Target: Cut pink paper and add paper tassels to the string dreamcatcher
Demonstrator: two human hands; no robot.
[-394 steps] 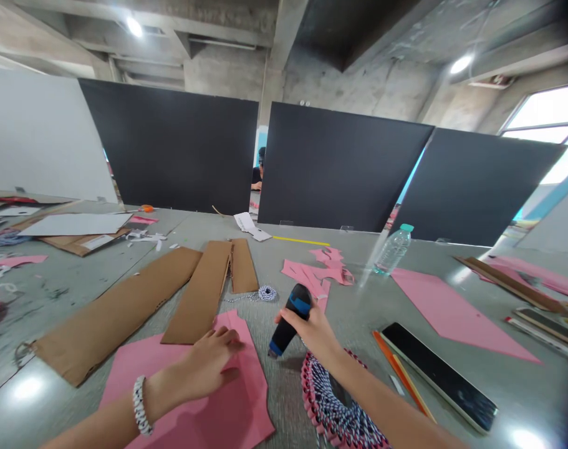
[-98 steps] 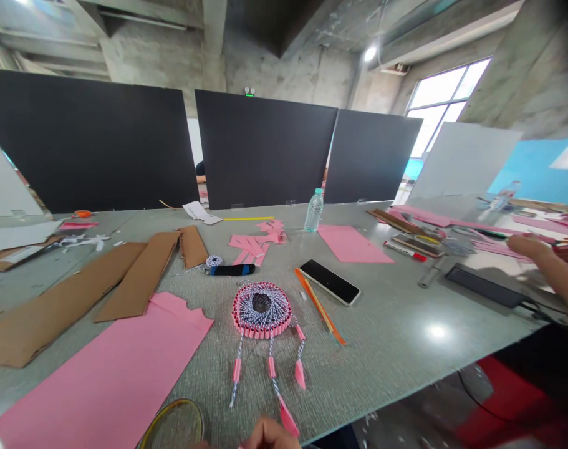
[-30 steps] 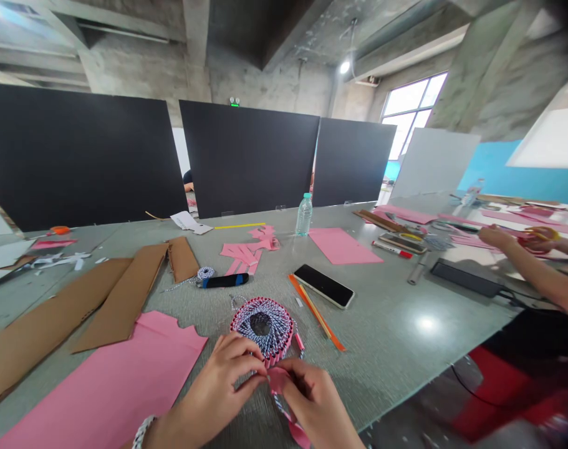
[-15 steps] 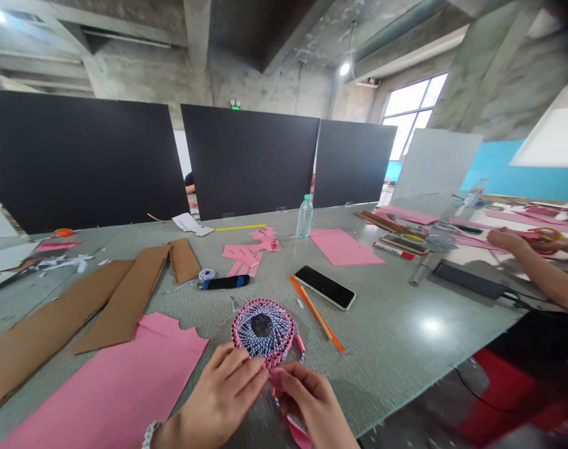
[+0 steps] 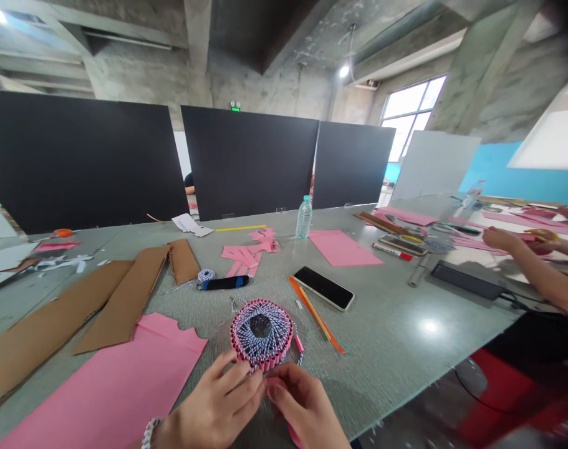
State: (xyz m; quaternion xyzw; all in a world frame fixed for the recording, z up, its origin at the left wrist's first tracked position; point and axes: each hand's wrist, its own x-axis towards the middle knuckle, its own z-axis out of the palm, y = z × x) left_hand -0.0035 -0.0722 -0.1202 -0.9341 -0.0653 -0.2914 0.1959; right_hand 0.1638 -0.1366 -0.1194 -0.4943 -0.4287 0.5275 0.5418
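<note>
A round woven ornament of pink paper pieces and black-and-white string lies near the table's front edge. My left hand and my right hand meet just below it, fingers pinched together on its hanging pink tassel, which is mostly hidden between them. A white beaded bracelet is on my left wrist. A large pink paper sheet lies to the left of my hands.
Cardboard strips, a black-and-blue tool beside a string ball, pink scraps, a phone, orange sticks and a water bottle lie on the grey table. Another person's hands work at the right. Black partitions stand behind.
My hands have slid slightly toward me along the ornament's lower edge, still pinched together. The person at the right has moved their hands a little.
</note>
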